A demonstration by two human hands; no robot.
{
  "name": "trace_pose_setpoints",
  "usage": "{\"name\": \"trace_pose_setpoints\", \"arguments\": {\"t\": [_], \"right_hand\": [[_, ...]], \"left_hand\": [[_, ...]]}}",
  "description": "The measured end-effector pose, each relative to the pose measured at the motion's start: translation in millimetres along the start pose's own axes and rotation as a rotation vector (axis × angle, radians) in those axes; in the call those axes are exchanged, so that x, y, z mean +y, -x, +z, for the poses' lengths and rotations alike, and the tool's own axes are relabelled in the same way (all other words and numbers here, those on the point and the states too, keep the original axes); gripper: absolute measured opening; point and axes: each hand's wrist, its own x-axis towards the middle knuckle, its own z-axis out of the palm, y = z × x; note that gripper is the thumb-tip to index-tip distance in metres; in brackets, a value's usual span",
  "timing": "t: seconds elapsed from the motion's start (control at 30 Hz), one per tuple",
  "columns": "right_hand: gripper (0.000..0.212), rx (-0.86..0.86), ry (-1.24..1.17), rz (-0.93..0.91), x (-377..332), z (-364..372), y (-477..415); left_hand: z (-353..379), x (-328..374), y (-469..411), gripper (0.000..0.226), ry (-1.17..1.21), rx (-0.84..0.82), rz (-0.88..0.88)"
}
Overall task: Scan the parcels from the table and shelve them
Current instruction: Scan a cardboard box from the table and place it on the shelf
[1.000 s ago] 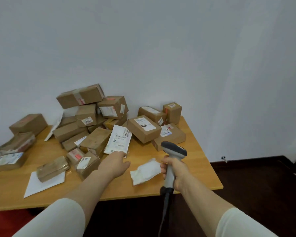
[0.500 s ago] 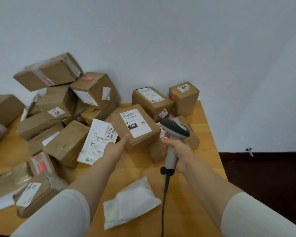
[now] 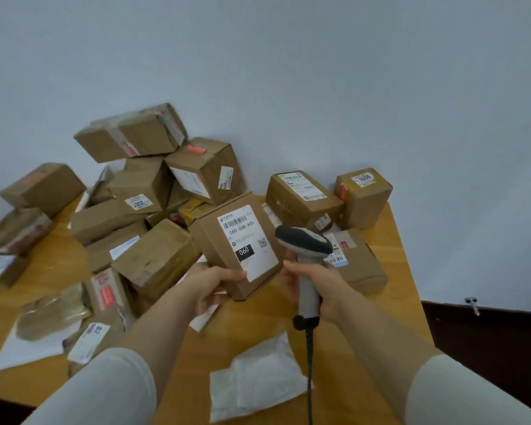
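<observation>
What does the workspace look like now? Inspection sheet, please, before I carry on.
Surface: wooden table, crowded, against the wall.
Job's things: box labelled 060 held tilted above the table, label up, scanner head just right of it; pile of cardboard parcels behind and left; white mailer bag near the front edge.
Clutter: white sheet under a taped parcel, left.
Hands: left hand grips the box's lower edge; right hand grips the scanner handle.
Cables: cable hangs from the handle, passing the mailer bag's right edge.
Surroundings: dark floor at right; no shelf in view.

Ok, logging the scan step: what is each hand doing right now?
Left hand: holding the cardboard parcel labelled 060.
Right hand: holding the barcode scanner by its handle.
</observation>
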Motion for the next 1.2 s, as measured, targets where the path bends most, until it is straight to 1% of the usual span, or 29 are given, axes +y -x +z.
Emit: {"name": "trace_pose_setpoints", "arguments": {"t": [0.13, 0.27, 0.33, 0.47, 0.57, 0.8, 0.93, 1.1, 1.2], "right_hand": [[0.027, -0.137, 0.163, -0.046, -9, 47, 43], [0.014, -0.232, 0.257, -0.112, -10, 98, 84], [0.01, -0.258, 0.269, -0.147, -8, 120, 103], [0.011, -0.271, 0.324, -0.191, 1, 153, 132], [0.011, -0.284, 0.375, -0.227, 9, 172, 151], [0.013, -0.29, 0.433, -0.257, 28, 208, 186], [0.013, -0.294, 0.432, -0.265, 36, 221, 201], [0.013, -0.308, 0.459, -0.299, 42, 236, 215], [0.013, -0.287, 0.495, -0.316, 46, 243, 220]], "left_hand": [[-51, 18, 37, 0.058, -0.108, 0.069, 0.069], [-98, 22, 77, 0.062, -0.107, 0.136, 0.114], [-119, 20, 94, 0.067, -0.068, 0.147, 0.143], [-158, 14, 127, 0.075, -0.073, 0.21, 0.19], [-183, 7, 145, 0.077, -0.03, 0.251, 0.196], [-224, -10, 170, 0.057, 0.006, 0.262, 0.221], [-240, -19, 179, 0.056, 0.022, 0.27, 0.24], [-255, -27, 190, 0.05, 0.023, 0.277, 0.246], [-265, -32, 197, 0.049, 0.026, 0.273, 0.247]]}}
